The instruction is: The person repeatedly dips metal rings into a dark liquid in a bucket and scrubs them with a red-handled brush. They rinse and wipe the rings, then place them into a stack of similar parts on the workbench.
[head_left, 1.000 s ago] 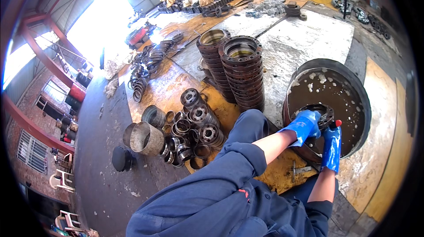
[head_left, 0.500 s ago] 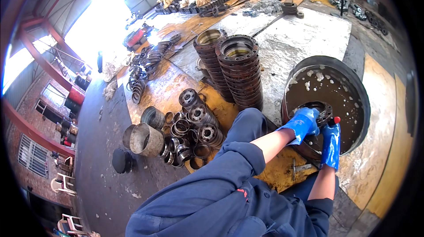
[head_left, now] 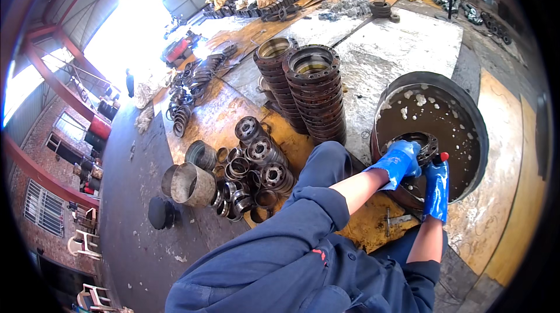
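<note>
Both my hands wear blue rubber gloves and work at a round black tub (head_left: 475, 115) full of brown, foamy liquid. My left hand (head_left: 399, 161) grips the rim of a dark metal flanged hub (head_left: 423, 144) that sits half in the liquid at the tub's near edge. My right hand (head_left: 436, 187) is closed around a tool with a red end (head_left: 444, 155), held against the same hub. What the tool's working end looks like is hidden behind the glove and the hub.
Two tall stacks of rusty flanged hubs (head_left: 315, 91) stand left of the tub on a stained metal sheet. A heap of smaller hubs and rings (head_left: 254, 164) and open metal cylinders (head_left: 189, 182) lie nearer left. More parts lie scattered at the back.
Both hands stay at the hub in the tub; the right hand with the tool has shifted slightly against the hub. The view has drifted a little.
</note>
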A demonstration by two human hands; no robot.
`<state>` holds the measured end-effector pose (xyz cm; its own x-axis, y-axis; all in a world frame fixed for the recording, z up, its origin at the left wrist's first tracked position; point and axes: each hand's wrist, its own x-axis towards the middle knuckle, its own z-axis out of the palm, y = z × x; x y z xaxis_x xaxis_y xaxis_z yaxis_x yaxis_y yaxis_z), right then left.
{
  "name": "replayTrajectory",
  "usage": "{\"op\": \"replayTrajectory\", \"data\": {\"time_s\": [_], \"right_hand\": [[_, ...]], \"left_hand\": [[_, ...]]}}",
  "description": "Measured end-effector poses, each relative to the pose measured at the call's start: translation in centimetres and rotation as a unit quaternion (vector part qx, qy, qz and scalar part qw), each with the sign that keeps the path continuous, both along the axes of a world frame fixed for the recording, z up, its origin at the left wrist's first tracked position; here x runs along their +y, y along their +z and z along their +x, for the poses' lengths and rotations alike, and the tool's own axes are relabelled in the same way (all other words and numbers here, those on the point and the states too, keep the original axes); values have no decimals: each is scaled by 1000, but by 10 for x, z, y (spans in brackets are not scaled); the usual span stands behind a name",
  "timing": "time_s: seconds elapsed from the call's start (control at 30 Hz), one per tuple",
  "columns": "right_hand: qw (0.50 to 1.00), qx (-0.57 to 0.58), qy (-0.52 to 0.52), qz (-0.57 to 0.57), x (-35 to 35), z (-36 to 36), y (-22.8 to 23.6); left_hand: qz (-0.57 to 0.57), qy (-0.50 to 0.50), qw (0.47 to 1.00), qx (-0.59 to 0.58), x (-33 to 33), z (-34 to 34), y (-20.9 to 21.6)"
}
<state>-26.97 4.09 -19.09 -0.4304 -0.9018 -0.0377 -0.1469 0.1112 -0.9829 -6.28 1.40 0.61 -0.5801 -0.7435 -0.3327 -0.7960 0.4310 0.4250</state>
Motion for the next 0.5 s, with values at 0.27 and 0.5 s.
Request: {"op": "replayTrajectory", "data": {"time_s": [0.27,0.5], "right_hand": [[997,61,-10,55,2,9,11],[996,63,-11,58,3,11,13]], "left_hand": [[3,7,1000,-6,0,3,-4],[4,5,1000,-9,1,3,-1]]}}
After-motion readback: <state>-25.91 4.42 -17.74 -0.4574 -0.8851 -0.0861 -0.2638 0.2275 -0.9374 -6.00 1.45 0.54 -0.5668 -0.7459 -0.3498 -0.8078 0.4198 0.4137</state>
